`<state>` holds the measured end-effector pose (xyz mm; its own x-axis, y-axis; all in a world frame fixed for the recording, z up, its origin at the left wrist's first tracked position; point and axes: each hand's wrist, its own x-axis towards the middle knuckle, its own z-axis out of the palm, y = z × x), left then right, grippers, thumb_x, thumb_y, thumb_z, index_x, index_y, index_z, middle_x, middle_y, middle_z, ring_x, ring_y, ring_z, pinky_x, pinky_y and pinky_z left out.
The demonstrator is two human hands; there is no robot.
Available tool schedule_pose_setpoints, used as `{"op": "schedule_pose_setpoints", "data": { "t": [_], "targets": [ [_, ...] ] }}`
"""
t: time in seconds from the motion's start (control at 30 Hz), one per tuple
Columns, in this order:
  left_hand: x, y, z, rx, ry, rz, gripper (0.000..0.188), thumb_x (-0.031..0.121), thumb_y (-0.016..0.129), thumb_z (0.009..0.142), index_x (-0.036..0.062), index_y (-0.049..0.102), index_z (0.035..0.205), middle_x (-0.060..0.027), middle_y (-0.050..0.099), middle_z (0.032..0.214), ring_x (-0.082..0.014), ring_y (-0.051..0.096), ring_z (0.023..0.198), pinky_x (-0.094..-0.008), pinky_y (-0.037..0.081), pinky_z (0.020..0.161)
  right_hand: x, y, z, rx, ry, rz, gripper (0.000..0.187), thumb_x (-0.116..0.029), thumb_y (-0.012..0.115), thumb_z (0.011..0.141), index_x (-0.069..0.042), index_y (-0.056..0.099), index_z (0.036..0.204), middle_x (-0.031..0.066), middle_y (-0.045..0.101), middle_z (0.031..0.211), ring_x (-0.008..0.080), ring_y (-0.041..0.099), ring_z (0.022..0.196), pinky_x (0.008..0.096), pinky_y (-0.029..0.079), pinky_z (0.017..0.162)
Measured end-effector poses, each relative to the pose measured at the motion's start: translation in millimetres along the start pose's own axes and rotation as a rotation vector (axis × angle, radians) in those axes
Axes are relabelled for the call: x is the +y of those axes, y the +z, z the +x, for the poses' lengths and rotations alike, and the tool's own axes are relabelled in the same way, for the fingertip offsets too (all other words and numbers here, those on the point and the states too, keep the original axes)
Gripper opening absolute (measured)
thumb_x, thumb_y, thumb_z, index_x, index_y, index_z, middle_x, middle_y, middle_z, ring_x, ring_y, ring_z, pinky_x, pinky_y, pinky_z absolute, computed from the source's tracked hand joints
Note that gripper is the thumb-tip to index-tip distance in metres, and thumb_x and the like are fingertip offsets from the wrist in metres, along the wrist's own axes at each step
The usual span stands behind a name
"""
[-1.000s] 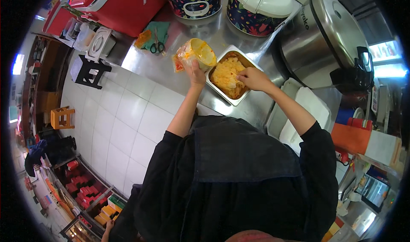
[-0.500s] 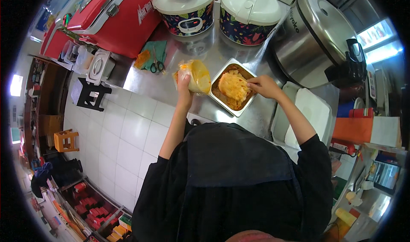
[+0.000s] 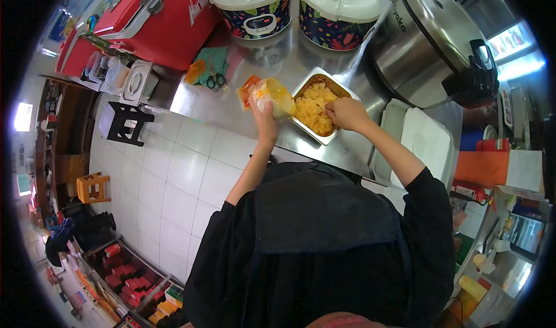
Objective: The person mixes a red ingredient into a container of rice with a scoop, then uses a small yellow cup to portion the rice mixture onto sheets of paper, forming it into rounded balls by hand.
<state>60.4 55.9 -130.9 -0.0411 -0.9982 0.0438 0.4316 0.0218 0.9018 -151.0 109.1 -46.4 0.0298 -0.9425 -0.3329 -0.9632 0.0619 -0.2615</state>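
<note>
Steel worktop [image 3: 315,59]: metal pan [image 3: 307,132] near the front edge, holding yellow food [image 3: 315,109]. Yellow-stained tub [image 3: 282,99] tilted beside the pan's left rim, clasped in your left hand [image 3: 265,121]. Your right hand [image 3: 349,114], fingers bunched, over the food; cannot tell what it pinches.

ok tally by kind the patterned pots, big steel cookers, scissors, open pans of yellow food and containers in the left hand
Patterned pots: 2
Big steel cooker: 1
Scissors: 1
Open pan of yellow food: 1
Yellowish container in left hand: 1
Total: 6
</note>
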Motion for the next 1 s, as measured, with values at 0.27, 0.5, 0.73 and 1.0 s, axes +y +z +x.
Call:
{"op": "schedule_pose_setpoints", "data": {
  "t": [0.27,0.5,0.73,1.0],
  "targets": [
    [-31,1,4,0.089,0.059,-0.205,0.059,0.051,0.038,0.087,0.0064,0.034,0.126,-0.0086,0.048,0.118,-0.0226,0.048,0.111,-0.0361,0.038,0.094,-6,2,17,-0.098,-0.021,0.181,0.024,-0.032,0.053,0.082,-0.016,0.069,0.091,0.0109,0.066,0.086,0.0278,0.062,0.080,0.0393,0.048,0.070],
    [-14,-1,10,0.146,-0.019,-0.353,0.057,0.051,0.038,0.085,0.0089,0.038,0.124,-0.0072,0.049,0.117,-0.0219,0.051,0.106,-0.0378,0.040,0.092,27,11,24,-0.044,-0.160,0.446,0.028,-0.028,0.054,0.085,-0.003,0.066,0.080,0.0092,0.061,0.064,0.0158,0.056,0.056,0.0314,0.043,0.056],
    [44,-4,-5,-0.065,-0.044,-0.161,0.053,0.028,0.053,0.084,0.0064,0.030,0.127,-0.0121,0.045,0.118,-0.0236,0.049,0.105,-0.0352,0.039,0.092,44,-10,-8,-0.054,-0.060,0.562,0.027,-0.029,0.054,0.084,-0.006,0.066,0.083,0.0097,0.059,0.060,0.0173,0.058,0.054,0.0327,0.043,0.053],
    [49,71,-28,-0.095,-0.047,0.356,0.059,0.027,0.057,0.085,0.0041,0.025,0.129,-0.0163,0.037,0.124,-0.0242,0.040,0.113,-0.0342,0.034,0.095,-40,-42,-60,0.387,-0.002,-0.038,0.017,-0.018,0.048,0.085,-0.005,0.059,0.082,0.0090,0.058,0.060,0.0193,0.059,0.056,0.0337,0.044,0.051]
  ]
}}
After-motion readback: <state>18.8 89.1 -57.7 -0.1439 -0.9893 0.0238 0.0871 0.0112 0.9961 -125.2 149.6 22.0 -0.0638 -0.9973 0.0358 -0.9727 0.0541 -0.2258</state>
